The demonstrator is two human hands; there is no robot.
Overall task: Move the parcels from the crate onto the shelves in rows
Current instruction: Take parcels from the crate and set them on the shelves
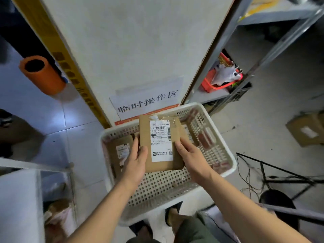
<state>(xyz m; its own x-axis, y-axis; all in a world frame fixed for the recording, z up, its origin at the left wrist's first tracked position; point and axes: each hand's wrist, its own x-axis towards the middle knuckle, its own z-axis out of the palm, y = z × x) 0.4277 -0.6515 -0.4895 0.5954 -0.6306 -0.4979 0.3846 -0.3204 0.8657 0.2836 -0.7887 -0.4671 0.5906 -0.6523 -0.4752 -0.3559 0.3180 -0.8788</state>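
Both hands, left (135,162) and right (190,155), grip a labelled parcel (160,142) above the crate (226,165). Recommend lifting level, clearing the crate rim before turning shelfward.

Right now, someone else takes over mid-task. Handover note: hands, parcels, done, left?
Left hand: grips the left edge of the flat brown cardboard parcel with the white shipping label, thumb on top.
Right hand: holds the same parcel's right edge.
Parcel is over the white perforated plastic crate on the floor, not yet shelved.
Still in the crate: another brown labelled parcel at the left, and at least one more partly hidden under the held one.
The grey metal shelving stands at upper right.
Left to do: shelve this parcel, then the rest, in rows.
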